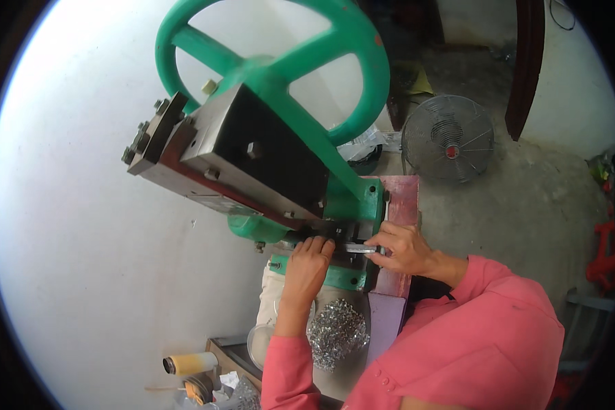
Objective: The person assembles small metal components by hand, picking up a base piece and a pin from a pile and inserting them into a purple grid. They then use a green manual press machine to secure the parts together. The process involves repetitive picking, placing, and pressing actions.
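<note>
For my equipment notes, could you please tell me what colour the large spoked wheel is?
The spoked wheel is green, best seen in the head view.

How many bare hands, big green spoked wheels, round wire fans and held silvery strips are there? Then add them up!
Bare hands (left hand, right hand): 2
Big green spoked metal wheel: 1
Round grey wire-caged fan: 1
Held silvery metal strip: 1
Total: 5

You can't see what the fingertips of your left hand (309,265) touch in the shade beneath the press (273,154). The strip (359,249) in your right hand (404,250) loses its inner end there. The top edge cuts off your wheel (379,65). Your left sleeve (287,372) covers part of the tub (257,344); the scraps (337,333) are too small to tell apart.
</note>
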A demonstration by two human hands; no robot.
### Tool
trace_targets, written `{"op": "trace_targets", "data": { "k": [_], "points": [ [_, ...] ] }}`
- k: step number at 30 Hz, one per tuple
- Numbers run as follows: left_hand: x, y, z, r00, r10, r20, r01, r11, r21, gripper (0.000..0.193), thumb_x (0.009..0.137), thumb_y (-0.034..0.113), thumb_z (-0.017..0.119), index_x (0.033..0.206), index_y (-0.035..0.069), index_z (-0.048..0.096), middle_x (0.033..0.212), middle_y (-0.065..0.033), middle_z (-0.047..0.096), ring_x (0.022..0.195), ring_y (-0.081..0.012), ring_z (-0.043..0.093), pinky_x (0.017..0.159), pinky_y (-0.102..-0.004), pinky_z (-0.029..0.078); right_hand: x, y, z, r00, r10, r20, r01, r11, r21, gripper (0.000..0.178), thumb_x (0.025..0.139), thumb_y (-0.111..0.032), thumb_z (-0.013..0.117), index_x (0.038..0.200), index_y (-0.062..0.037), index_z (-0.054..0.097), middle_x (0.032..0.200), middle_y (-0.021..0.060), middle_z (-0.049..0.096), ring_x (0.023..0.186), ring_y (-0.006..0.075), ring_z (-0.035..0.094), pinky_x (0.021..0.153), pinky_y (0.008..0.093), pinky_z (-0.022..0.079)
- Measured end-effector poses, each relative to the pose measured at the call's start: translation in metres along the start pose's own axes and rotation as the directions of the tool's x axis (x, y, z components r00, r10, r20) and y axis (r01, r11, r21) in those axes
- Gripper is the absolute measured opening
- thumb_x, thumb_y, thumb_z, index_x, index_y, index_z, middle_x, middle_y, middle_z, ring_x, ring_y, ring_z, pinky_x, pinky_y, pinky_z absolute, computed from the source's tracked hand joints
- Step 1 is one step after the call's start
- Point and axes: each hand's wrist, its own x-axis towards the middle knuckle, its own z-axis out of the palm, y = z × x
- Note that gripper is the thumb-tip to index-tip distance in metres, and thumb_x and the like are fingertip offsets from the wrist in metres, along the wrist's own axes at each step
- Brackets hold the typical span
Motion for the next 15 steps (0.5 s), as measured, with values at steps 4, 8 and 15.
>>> {"op": "trace_targets", "data": {
  "k": [4,8,15],
  "points": [
    [0.010,0.011,-0.012,0.995,0.066,0.071,-0.068,0.998,0.020,0.017,0.081,0.009,0.060,0.098,0.007,0.063,0.092,-0.0067,0.062,0.090,-0.0237,0.063,0.080,-0.0359,0.050,-0.008,-0.003,-0.011,0.998,0.040,0.041,-0.040,0.999,0.006,0.019,0.075,-0.017,0.077,0.090,-0.0064,0.070,0.076,0.0066,0.056,0.060,0.0236,0.061,0.055,0.0376,0.048],
    [0.013,0.020,-0.013,0.984,0.095,0.152,-0.097,0.995,0.007,0.020,0.080,0.009,0.062,0.100,0.005,0.064,0.094,-0.0075,0.063,0.091,-0.0246,0.063,0.080,-0.0367,0.050,-0.018,-0.009,-0.019,0.994,0.091,0.066,-0.093,0.995,0.023,0.019,0.077,-0.018,0.077,0.089,-0.0057,0.070,0.076,0.0069,0.057,0.060,0.0235,0.061,0.055,0.0379,0.048],
    [-0.003,0.042,-0.002,0.998,0.059,0.015,-0.058,0.998,-0.017,0.042,0.079,0.008,0.062,0.120,0.002,0.062,0.117,-0.0106,0.066,0.104,-0.0246,0.064,0.089,-0.0362,0.051,-0.017,-0.006,-0.006,0.991,0.120,0.056,-0.124,0.989,0.079,0.020,0.078,-0.018,0.077,0.093,-0.0050,0.072,0.076,0.0076,0.059,0.061,0.0235,0.063,0.056,0.0365,0.049]
  ]
}}
